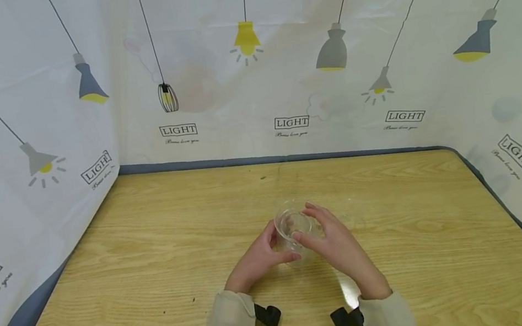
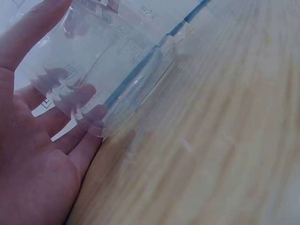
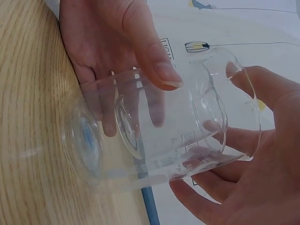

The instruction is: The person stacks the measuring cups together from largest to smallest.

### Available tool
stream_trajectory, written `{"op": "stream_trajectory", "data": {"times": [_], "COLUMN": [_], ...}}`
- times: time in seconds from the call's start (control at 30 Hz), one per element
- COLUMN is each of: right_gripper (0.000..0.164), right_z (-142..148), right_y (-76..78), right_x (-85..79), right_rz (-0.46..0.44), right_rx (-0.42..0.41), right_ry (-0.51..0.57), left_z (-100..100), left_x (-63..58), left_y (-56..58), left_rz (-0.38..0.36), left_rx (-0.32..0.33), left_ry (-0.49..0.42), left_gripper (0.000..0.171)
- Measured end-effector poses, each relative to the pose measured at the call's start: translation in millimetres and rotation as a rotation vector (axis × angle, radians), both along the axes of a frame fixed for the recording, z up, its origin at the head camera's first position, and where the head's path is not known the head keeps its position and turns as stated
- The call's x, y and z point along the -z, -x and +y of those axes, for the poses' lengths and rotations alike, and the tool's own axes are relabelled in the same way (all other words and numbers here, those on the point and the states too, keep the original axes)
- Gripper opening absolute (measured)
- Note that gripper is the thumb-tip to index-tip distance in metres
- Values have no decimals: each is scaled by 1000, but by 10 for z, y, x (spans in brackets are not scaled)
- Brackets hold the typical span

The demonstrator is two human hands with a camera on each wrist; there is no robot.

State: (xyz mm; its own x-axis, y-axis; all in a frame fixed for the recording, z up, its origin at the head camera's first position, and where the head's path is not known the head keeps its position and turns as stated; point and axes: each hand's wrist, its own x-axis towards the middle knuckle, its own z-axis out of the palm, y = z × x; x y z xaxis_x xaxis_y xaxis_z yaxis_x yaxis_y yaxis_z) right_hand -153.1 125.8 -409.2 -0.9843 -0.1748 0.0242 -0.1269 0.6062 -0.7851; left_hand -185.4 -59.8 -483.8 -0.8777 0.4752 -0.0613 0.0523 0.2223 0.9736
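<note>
A large clear beaker (image 3: 110,161), smooth-walled and cylindrical with a thick rounded base, is at the middle of the table (image 1: 151,239), between the two hands; whether its base touches the wood is hard to tell. Inside it, well above its bottom, sits a small clear beaker (image 3: 176,129), narrower and equally glossy. Faint printed marks show through the glass. The left hand (image 1: 259,252) has its grip wrapped round the large beaker's left side, thumb on the near face. The right hand (image 1: 334,239) reaches over the mouth from the right, its grip pinching the small beaker. Pale, creased sleeves (image 1: 388,318) end at both wrists. Straight yellowish grain covers the table; beyond its far edge rises a wrinkled white sheet (image 1: 229,117) printed with pendant lamps.
</note>
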Motion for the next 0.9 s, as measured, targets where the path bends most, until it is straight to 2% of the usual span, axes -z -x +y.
{"op": "stream_trajectory", "data": {"times": [0.23, 0.53, 0.77, 0.9], "right_gripper": [62, 73, 71, 64], "right_z": [6, 8, 7, 4], "right_y": [-9, -14, -13, -19], "right_x": [-1, -3, 0, -4], "right_rz": [10, 28, 29, 27], "right_rx": [-18, -27, -22, -24], "right_ry": [-2, -26, -31, -32], "left_z": [3, 3, 5, 7], "left_x": [-3, -11, -7, 6], "left_y": [2, -4, 0, 6], "left_rz": [-6, -7, 2, 4], "left_rx": [-3, -3, -6, -5], "left_ry": [1, 11, 15, 13], "left_gripper": [81, 81, 83, 84]}}
